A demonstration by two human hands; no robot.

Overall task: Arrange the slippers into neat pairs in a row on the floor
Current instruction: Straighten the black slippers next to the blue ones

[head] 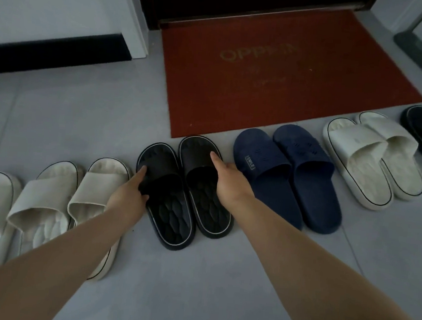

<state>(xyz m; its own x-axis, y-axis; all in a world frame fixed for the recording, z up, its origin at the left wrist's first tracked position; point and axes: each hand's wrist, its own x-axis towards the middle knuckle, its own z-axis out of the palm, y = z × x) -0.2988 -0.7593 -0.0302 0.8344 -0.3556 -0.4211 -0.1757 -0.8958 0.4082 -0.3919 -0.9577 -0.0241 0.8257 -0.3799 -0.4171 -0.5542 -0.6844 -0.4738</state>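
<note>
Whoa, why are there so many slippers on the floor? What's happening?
A person is lining slippers up in pairs on the grey tiled floor. The left hand grips the strap of one black rubber slipper; the right hand holds the strap of its matching black slipper. A navy blue pair and a cream white pair sit in the row to the right, more cream slippers to the left, near a red doormat.

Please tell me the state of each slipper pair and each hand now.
Left black slipper: on floor, strap gripped by left hand.
Right black slipper: on floor, strap gripped by right hand.
Navy pair: side by side, untouched.
White pair: side by side, untouched.
Beige pair: side by side, partly behind left arm.
</note>
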